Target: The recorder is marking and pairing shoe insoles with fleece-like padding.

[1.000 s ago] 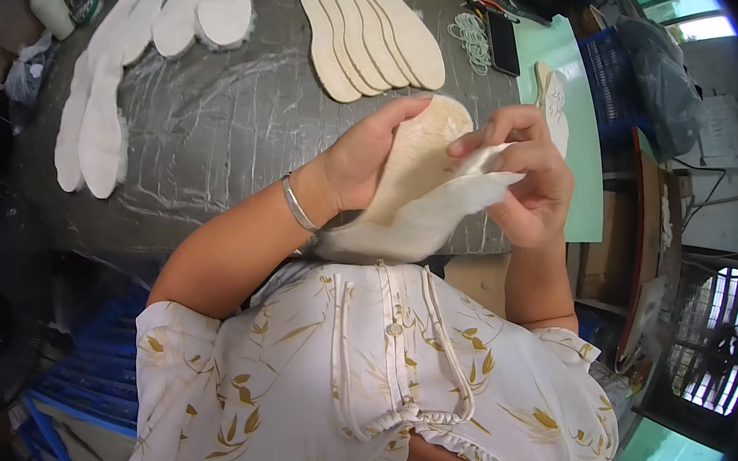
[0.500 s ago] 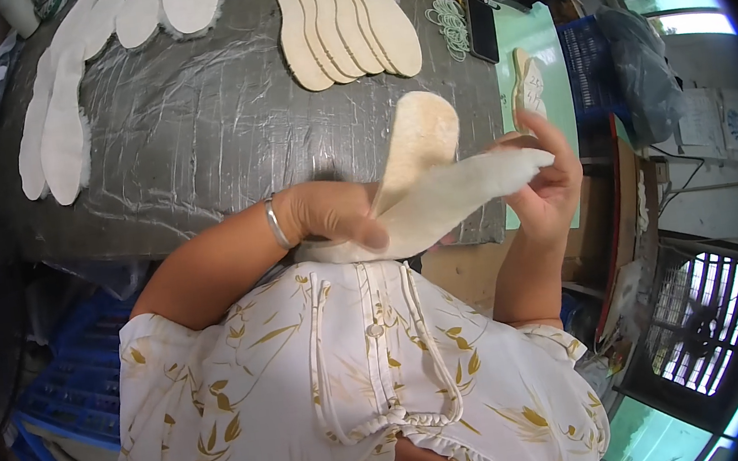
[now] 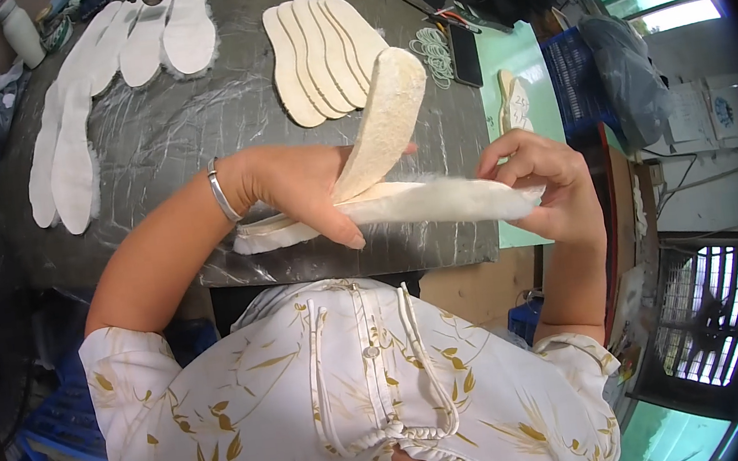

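Note:
My left hand, with a metal bangle on the wrist, is closed round the middle of a fluffy white fleece insole held level above the table's near edge. Between its thumb and the fingers mostly hidden behind, it also clasps a cream insole, whose free end sticks up and away from the fleece one. At the right end of the fleece insole, my right hand pinches the tip with thumb and fingers. Just beyond, several cream insoles lie overlapped in a fan on the table.
The table has a dark, wrinkled plastic cover. At its far left lie several white fleece pieces, near a white bottle. To the right are pale cord loops, a phone, a green mat and a blue crate.
Both hands have shifted away from my body, carrying the insoles. The fleece insole has gone from slanted to nearly level, and my right hand's fingers have curled in more round its tip.

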{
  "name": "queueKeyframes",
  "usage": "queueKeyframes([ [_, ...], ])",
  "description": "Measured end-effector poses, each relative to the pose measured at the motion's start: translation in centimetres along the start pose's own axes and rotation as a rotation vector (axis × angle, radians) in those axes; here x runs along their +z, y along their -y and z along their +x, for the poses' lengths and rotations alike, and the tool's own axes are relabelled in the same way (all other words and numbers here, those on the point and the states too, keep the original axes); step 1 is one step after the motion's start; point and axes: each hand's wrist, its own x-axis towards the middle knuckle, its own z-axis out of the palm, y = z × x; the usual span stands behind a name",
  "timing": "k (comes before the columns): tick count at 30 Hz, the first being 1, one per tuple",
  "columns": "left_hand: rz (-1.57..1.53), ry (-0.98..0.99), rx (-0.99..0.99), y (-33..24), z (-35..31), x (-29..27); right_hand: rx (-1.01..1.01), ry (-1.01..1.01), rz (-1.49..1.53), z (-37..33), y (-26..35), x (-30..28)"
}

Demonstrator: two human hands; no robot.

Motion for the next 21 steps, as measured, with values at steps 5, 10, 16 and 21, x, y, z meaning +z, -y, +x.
queueKeyframes([
  [5, 0.064, 0.014, -0.189, -1.8, -0.3, -0.8, 0.035, 0.153, -0.148, 0.7, 0.1, 0.5],
  [10, 0.171, 0.069, -0.304, -1.4, -0.6, -1.4, 0.123, 0.1, -0.216, 1.6, -0.3, 2.9],
  [16, 0.167, 0.058, -0.336, -1.2, -1.0, -1.3, -0.011, -0.085, -0.337, 1.7, -0.3, 4.4],
  [21, 0.102, 0.102, -0.387, -0.6, -1.0, -1.0, -0.088, -0.026, -0.407, 2.0, -0.8, 4.5],
])
